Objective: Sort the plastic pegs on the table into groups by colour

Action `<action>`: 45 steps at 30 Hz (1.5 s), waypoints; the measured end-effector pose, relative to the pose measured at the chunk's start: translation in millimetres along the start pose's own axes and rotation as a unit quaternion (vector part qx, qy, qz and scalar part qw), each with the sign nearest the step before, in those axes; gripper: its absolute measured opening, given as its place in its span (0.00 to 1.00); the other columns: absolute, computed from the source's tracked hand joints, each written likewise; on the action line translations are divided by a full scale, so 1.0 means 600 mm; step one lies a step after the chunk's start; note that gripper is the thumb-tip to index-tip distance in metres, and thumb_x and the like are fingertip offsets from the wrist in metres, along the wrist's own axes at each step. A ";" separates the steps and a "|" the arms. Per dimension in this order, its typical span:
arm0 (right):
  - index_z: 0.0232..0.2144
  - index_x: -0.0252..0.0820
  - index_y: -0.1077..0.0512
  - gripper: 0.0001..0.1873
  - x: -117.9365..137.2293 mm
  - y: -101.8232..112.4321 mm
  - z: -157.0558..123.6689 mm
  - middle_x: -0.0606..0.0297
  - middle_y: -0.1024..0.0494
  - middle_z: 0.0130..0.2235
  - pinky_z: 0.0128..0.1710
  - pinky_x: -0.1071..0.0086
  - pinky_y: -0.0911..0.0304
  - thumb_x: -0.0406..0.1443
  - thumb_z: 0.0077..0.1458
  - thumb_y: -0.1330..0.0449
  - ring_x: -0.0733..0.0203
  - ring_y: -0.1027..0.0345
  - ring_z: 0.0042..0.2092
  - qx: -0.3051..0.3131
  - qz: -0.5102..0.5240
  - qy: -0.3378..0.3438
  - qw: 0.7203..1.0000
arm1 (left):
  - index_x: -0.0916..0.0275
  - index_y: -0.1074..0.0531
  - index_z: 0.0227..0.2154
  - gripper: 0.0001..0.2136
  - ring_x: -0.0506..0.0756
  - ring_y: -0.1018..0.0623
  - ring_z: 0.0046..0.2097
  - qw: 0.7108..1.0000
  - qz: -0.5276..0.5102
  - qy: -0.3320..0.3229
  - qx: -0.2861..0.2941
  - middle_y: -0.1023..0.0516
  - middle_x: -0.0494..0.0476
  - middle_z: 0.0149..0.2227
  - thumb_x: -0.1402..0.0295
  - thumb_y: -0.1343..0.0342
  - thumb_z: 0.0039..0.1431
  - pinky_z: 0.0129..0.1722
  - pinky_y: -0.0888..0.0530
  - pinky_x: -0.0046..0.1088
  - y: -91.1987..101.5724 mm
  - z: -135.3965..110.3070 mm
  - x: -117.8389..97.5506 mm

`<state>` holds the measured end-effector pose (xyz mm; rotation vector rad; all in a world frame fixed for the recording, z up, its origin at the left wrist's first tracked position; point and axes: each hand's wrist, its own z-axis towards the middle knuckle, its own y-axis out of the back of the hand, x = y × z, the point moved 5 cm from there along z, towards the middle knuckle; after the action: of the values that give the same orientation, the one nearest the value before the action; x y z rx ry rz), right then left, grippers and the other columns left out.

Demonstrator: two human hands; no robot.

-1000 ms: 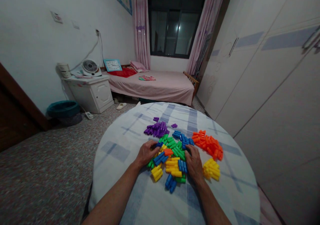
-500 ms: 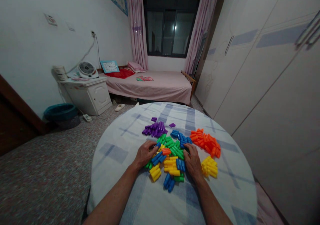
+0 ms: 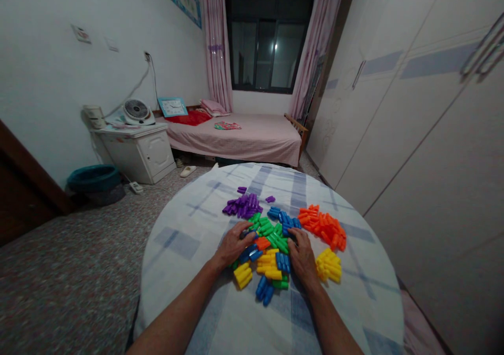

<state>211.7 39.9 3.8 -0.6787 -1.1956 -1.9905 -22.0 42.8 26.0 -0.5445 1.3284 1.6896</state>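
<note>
Purple plastic peg blocks [image 3: 242,206] in a loose heap toward the far side of a round table under a checked cloth [image 3: 177,243], two stray purple pieces just beyond the heap. Orange blocks [image 3: 323,229] massed right of centre, touching the central pile at its upper right. Yellow blocks [image 3: 328,265] in a separate cluster at lower right, just beside the right hand. Central pile: green blocks [image 3: 271,229], blue blocks [image 3: 249,253] and further yellow and orange pieces, mixed and lying at varied angles.

Left hand [image 3: 235,244]: palm down at the left edge of the pile, fingers [image 3: 242,231] close together and curved over the blue blocks, contact visible, grip on any piece impossible to confirm. Right hand [image 3: 302,258]: palm down at the right edge of the pile, fingers [image 3: 293,234] slightly apart, tips among blue and green blocks, grip equally impossible to confirm. Between both hands, a strip of mixed blocks.

Beyond the table: bed with pink cover [image 3: 236,139] beneath a dark window [image 3: 268,45]; white bedside cabinet [image 3: 137,155] against the left wall, with a small fan [image 3: 136,112] on top; white wardrobe doors [image 3: 413,134] along the right side
</note>
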 end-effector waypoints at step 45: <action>0.43 0.42 0.30 0.16 0.003 0.006 0.001 0.57 0.29 0.46 0.55 0.53 0.43 0.36 0.53 0.51 0.53 0.37 0.51 -0.016 0.018 -0.001 1.000 | 0.59 0.24 0.44 0.15 0.59 0.26 0.50 0.994 0.026 -0.023 0.103 0.24 0.59 0.48 0.62 0.44 0.54 0.52 0.31 0.35 -0.042 0.055 0.004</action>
<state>213.4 38.6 7.0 -0.7129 -1.1465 -1.9848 4.1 74.7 21.5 -0.3522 1.4745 1.5740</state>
